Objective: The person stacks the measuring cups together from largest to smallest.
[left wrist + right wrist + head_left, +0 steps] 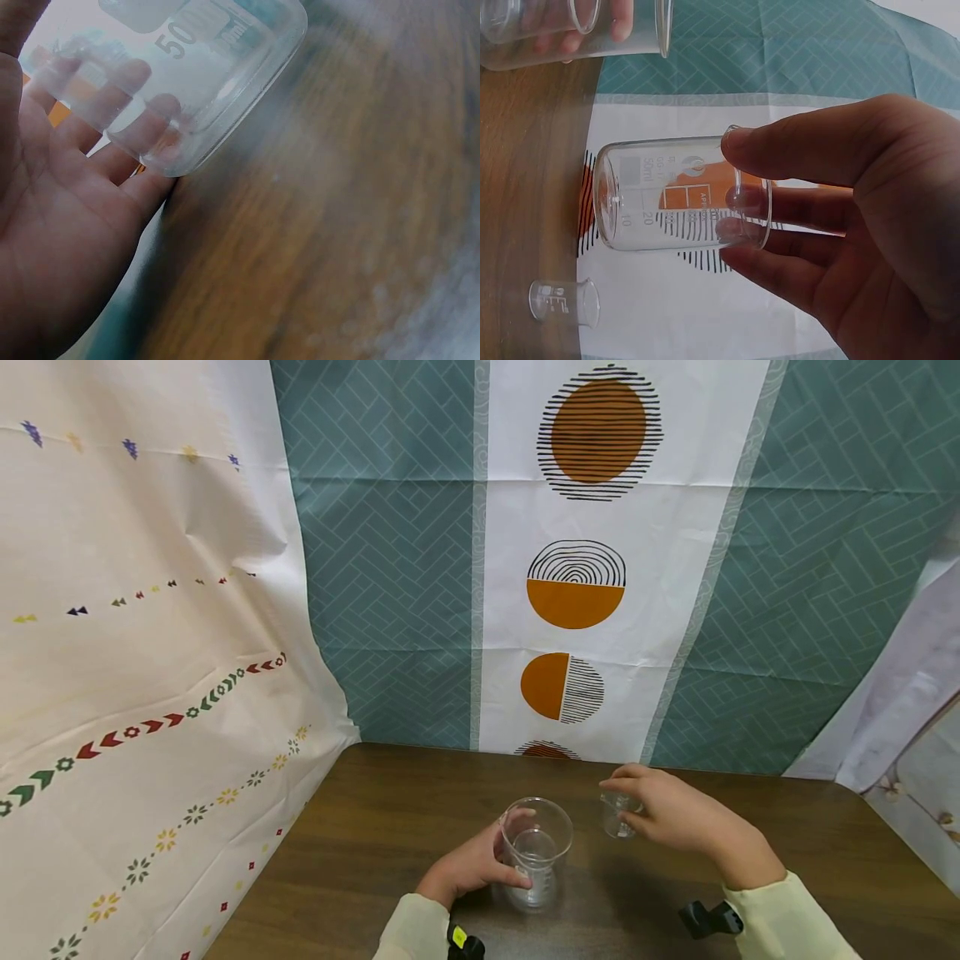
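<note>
The back of the scene is being filled by a teal hanging [382, 568], whose white band is being marked by orange and black-lined circles. The left side is being covered by a pale patterned cloth [150, 635]. Below them, a brown wooden worktop [360, 843] is being shown, with the hands being held over it.

The large beaker [556, 835] is being gripped from its left side by the left hand [480, 860], its thumb being laid on the near wall and its fingers being seen through the glass; whether the base is being rested on the worktop cannot be told. The right hand [675, 806] is being kept partly closed, its thumb and fingertips being pinched round the rim of the 50 ml beaker.

Inside the large beaker, a medium beaker [532, 13] is being nested. To its right, the 50 ml beaker [679, 195] is being held upright above the worktop. Beyond it, the smallest beaker [562, 302] is being supported upright by the worktop, untouched by either hand.
</note>
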### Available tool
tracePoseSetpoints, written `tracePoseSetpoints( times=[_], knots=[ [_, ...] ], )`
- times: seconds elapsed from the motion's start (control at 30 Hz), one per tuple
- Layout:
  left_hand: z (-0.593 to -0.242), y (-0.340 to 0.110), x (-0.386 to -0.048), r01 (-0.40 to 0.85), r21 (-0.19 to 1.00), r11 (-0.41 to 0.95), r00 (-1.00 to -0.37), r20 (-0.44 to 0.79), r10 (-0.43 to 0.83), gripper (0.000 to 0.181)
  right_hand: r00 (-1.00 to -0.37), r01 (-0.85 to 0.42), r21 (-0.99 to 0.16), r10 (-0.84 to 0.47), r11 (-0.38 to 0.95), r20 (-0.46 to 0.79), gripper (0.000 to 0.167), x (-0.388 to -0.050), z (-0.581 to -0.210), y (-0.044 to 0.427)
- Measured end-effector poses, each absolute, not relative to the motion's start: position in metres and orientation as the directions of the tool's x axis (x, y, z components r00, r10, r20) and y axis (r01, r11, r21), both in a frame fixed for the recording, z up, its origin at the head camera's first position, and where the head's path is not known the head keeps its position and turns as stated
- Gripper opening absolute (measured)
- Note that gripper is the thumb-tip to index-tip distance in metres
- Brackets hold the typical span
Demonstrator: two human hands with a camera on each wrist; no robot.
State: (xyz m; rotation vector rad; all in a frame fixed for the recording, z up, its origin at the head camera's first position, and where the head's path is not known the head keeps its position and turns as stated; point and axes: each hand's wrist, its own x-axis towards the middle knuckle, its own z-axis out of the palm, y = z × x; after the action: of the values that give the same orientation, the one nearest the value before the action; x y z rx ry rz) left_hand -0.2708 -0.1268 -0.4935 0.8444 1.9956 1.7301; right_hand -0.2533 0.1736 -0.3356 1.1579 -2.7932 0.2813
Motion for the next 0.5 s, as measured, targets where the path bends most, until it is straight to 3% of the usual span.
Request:
tracePoseSetpoints(
  times=[0.5],
  knots=[
    [-0.4948,-0.1275,-0.2718,0.2,0.975,0.094,-0.76,0.094,0.643,0.087,-0.673,-0.738,-0.12,-0.713,0.664,0.194,0.038,-0.2489,-0.3294,0.1685]
  ],
)
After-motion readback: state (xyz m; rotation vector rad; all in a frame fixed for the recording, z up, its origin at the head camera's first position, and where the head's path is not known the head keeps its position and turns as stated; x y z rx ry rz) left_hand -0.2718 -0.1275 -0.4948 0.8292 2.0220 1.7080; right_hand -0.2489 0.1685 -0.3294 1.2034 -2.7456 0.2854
